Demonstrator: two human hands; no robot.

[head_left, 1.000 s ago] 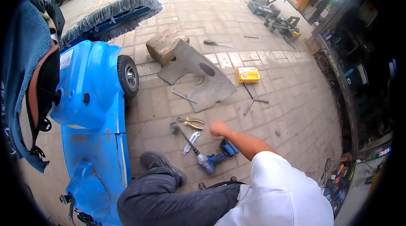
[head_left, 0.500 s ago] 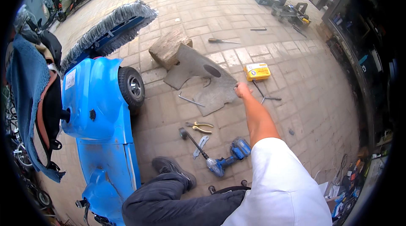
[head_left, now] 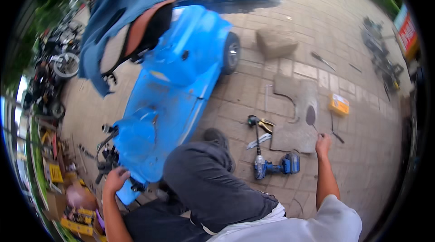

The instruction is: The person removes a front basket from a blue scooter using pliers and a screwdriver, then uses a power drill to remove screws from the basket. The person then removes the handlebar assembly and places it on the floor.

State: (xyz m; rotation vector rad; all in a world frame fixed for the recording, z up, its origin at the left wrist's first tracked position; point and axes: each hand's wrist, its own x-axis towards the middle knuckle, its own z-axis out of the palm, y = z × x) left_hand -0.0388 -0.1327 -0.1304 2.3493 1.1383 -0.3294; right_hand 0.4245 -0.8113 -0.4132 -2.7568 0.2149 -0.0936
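Observation:
My right hand (head_left: pixel 323 143) is closed on the near right edge of a grey floor mat (head_left: pixel 294 135), which has cut-outs and a dark oval patch. The mat lies on the paving, touching or nearly touching the pliers (head_left: pixel 267 125). At the lower left, my left hand (head_left: pixel 118 179) is beside the handlebar end of a blue scooter (head_left: pixel 167 95). Its fingers are blurred, and I cannot tell whether they grip anything. A blue cordless power tool (head_left: pixel 274 166) with a long shaft lies between my shoe and the mat, next to a silver flat tool (head_left: pixel 258 141).
Beyond the mat are a stone-like block (head_left: pixel 276 42), a screwdriver (head_left: pixel 322 60) and an L-shaped hex key (head_left: pixel 267 98). A yellow box (head_left: pixel 339 105) and a black three-armed wrench (head_left: pixel 336 134) lie right of it. Boxes and parts (head_left: pixel 77 196) crowd the lower left.
The mat has been pulled nearer to me by my right hand, away from the block and up to the pliers. My view has swung left, bringing my left hand and the scooter's handlebar into sight.

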